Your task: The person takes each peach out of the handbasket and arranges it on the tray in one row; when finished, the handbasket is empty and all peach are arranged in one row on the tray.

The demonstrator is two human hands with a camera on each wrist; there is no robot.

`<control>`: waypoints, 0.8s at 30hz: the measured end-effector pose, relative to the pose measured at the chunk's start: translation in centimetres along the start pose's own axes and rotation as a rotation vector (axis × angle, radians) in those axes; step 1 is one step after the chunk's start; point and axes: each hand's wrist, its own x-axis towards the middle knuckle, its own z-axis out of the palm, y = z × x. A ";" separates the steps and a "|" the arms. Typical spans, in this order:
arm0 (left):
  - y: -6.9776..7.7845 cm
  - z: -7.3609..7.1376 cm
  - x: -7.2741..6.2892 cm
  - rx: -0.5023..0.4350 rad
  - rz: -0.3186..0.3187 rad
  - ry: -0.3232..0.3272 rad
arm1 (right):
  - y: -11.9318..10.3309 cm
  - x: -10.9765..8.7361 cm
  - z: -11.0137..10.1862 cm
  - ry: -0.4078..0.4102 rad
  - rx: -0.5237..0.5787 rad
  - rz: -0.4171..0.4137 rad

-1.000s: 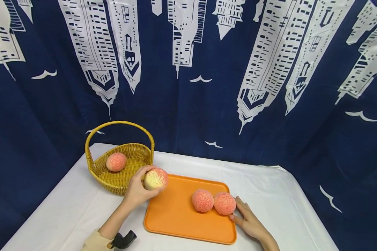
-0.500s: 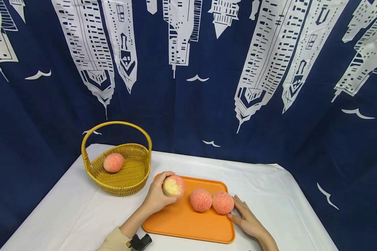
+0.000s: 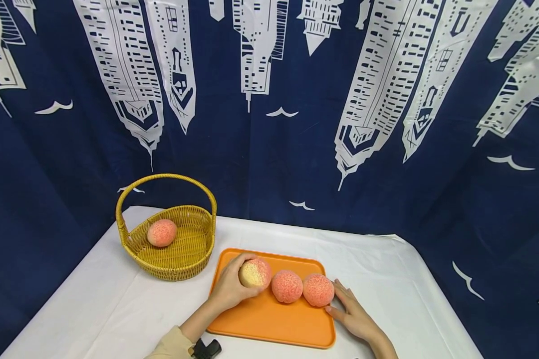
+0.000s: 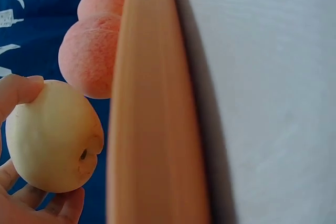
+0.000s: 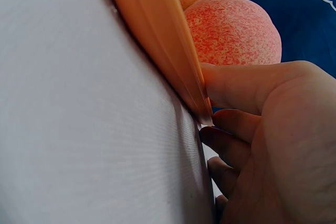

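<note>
In the head view, my left hand grips a yellow-and-pink peach over the left part of the orange tray. Its thumb and fingers curl round this peach in the left wrist view, where the peach seems slightly above the tray rim. Two pink peaches, one in the middle and one at the right, sit side by side on the tray. My right hand rests at the tray's right edge beside the right-hand peach. In the right wrist view its thumb touches the tray rim.
A yellow wicker basket with a tall arched handle stands at the back left, holding one peach. A white cloth covers the table. Behind it hangs a dark blue curtain printed with white buildings and birds.
My left hand has carried the yellow-and-pink peach rightward from beside the basket to over the tray, near the middle peach. My right hand has stayed at the tray's right edge.
</note>
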 end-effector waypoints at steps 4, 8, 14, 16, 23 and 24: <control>-0.2 0.2 -0.1 -0.007 -0.003 -0.024 | 0.0 0.0 0.1 0.006 0.019 0.005; -0.3 0.3 -0.2 -0.007 -0.018 -0.044 | 0.0 -0.1 0.3 0.015 0.033 0.004; -0.7 0.4 -0.2 -0.005 -0.023 -0.062 | 0.0 -0.1 0.3 0.010 0.017 0.003; -0.8 0.4 -0.2 0.000 -0.013 -0.068 | 0.0 -0.1 0.2 0.003 0.015 0.008; -1.1 0.4 -0.2 0.014 -0.029 -0.114 | 0.0 0.0 0.2 0.001 0.014 0.019; -1.2 0.4 -0.2 0.020 -0.033 -0.116 | 0.0 0.0 0.2 0.003 0.016 0.017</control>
